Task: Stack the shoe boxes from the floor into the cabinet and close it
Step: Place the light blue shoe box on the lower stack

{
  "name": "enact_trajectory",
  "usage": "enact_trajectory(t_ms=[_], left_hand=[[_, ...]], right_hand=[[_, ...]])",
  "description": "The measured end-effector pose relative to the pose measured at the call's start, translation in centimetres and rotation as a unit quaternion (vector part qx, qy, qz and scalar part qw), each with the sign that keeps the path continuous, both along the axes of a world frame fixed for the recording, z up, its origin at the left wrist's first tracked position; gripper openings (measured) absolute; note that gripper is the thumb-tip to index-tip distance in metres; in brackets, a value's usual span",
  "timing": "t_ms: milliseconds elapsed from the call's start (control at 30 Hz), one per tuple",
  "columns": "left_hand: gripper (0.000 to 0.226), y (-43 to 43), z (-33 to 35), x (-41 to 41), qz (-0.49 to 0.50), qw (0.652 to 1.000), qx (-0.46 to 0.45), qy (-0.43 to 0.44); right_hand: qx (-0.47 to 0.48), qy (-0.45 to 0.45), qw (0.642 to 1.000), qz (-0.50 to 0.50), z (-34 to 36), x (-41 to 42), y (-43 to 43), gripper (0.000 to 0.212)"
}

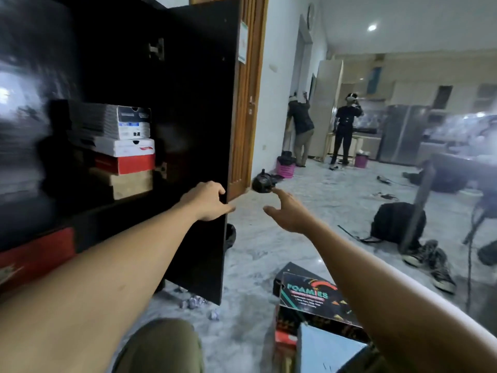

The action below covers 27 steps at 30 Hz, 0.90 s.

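Left hand (208, 201) curled round cabinet door (199, 117) edge; right hand (289, 212) spread, empty. Hold it wide, floor boxes (309, 294) unstacked

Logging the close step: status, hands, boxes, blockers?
Left hand grips edge of open cabinet door; right hand open, empty. Four shoe boxes stacked inside; Foamies box on floor. Crumpled paper on floor by door.

Black over the cabinet door (193, 130); in the stack, grey-striped box (94, 121) with white end, white box (129, 147) with red mark, red box (126, 163), tan box (131, 184); grey-white marbling on the floor (336, 189); black box (304, 300) with green lettering, red and yellow flecks; pale blue box (325, 348); black backpack (395, 224)
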State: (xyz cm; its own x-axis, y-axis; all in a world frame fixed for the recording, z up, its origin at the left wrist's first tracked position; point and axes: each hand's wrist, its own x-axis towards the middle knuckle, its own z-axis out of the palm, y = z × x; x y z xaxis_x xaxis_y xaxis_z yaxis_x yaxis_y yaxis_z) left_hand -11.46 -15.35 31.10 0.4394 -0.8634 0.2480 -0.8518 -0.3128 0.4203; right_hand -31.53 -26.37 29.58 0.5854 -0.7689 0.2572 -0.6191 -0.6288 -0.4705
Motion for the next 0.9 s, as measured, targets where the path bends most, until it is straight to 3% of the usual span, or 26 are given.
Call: enact_trajectory(t_ms=[367,500,600,767,900], left_hand=[[0.072,-5.8,-14.0,-9.9,-0.112,0.985,0.106,0.071],[0.044,-6.7,-19.6,-13.7,-0.169,0.967,0.145,0.121],[0.058,-7.4,-24.5,-16.4,-0.203,0.952,0.172,0.151],[0.088,-6.9,-32.5,-19.3,-0.218,0.929,0.217,0.207],[0.1,-5.4,-36.3,-20.6,-0.231,0.921,0.186,0.253]], right_hand=[[0.112,0.045,0.98,-0.158,-11.7,-12.1,-2.7,0.07],[0.15,0.055,0.966,-0.203,-16.9,-16.6,-1.9,0.063],[0.178,0.037,0.954,-0.238,-20.6,-20.7,-0.9,0.052],[0.231,0.067,0.92,-0.308,-27.0,-27.5,-0.3,0.081],[0.289,0.008,0.904,-0.314,-30.3,-31.1,-0.1,0.112]])
